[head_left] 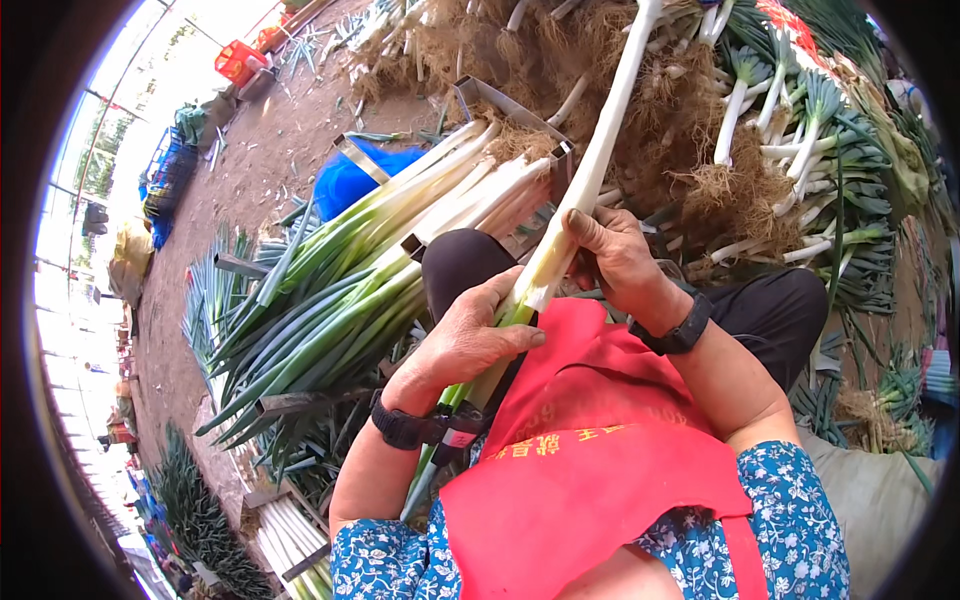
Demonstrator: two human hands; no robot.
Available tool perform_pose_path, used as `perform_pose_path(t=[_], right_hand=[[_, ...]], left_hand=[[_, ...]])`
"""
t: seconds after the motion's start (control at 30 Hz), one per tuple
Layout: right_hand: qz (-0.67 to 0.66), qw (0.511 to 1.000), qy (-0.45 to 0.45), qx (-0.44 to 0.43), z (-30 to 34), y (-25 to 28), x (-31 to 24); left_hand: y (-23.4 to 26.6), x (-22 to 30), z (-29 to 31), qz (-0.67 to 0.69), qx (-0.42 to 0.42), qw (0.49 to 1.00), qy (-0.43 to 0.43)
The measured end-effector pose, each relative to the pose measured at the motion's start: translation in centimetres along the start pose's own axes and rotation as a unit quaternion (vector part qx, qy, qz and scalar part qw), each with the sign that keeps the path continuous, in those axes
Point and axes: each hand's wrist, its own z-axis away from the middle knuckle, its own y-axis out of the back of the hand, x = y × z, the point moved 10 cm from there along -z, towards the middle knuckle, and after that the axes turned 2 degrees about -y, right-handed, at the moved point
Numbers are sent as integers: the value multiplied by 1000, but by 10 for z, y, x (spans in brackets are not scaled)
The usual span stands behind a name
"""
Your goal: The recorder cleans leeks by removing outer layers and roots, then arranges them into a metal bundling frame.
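1 leek (602,140) slantwise, lower part over red apron (590,515) | L hand (462,335) clasping lower shaft, R hand (625,260) thumb/fingers pinching it higher | I'd watch: R pinch too hard cd bruise it; wide swing cd snag rooty pile (690,120)

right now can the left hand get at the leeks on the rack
Probably yes: the left hand is near the leeks on the rack, with nothing visible between it and their leaves, but it grips another leek and would likely need to let go.
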Motion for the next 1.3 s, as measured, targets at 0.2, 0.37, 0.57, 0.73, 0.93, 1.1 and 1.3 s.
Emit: perform_pose_path(t=[0.2,0.37,0.57,0.73,0.93,1.1,1.3], right_hand=[[-108,993,-21,53,10,13,9],[65,980,181,45,35,38,-82],[538,668,364,363,82,162,-232],[889,297,-279,210,130,360,-219],[794,530,295,42,82,25,-131],[711,600,343,-128,71,-70,-60],[562,704,399,-173,73,-63,-43]], left_hand=[[2,-11,-6,-43,19,999,-19],[5,-15,3,-49,10,999,-18],[1,-22,24,-55,-33,998,20],[-4,-21,23,-35,-74,996,44],[-15,-21,6,78,-83,988,108],[-20,5,-3,-63,-73,994,46],[-22,2,7,-108,-93,988,60]])
